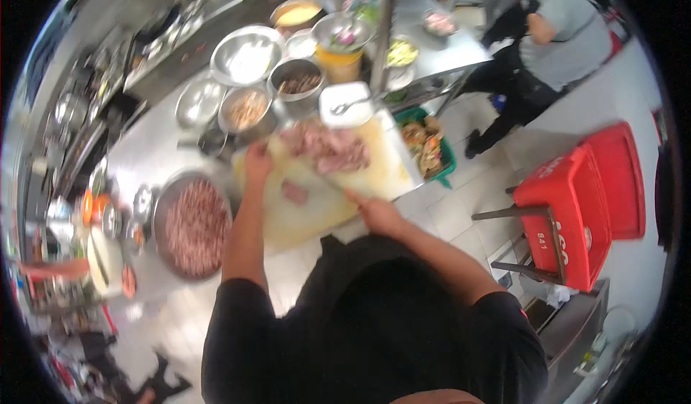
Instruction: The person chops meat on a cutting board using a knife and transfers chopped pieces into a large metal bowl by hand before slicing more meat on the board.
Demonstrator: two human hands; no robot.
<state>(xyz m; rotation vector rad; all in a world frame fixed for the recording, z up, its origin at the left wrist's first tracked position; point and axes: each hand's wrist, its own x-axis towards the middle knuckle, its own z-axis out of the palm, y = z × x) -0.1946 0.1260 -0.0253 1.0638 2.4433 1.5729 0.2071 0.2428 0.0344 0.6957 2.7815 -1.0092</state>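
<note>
Your right hand [380, 215] is closed around the handle of a knife [335, 185], while your left hand [258, 161] has its fingers bent in; you cannot tell from this view whether it grips anything. Take the middle of the yellowed cutting board [324, 220] as the centre of your clock. Your right hand is at 4 o'clock, and its thin blade points in toward 10 o'clock, to the near side of the raw meat pile [331, 148]. That pile lies on the board at 12 o'clock. Your left hand is at 10 o'clock, near the pile's left end. One small meat piece [294, 193] lies by itself at 9 o'clock, between your hands and apart from the pile.

Between 8 and 9 o'clock, just beside the board, you have a large metal bowl [157, 213] full of chopped meat [196, 224]. A smaller steel bowl [248, 132] with pale chopped pieces stands between 10 and 11. Past the pile, between 12 and 1, a white tray [327, 118] carries a spoon [351, 105]. At 2 o'clock is a green basket [449, 160] of mixed scraps, and well apart at 3 o'clock a red cooler [533, 188].
</note>
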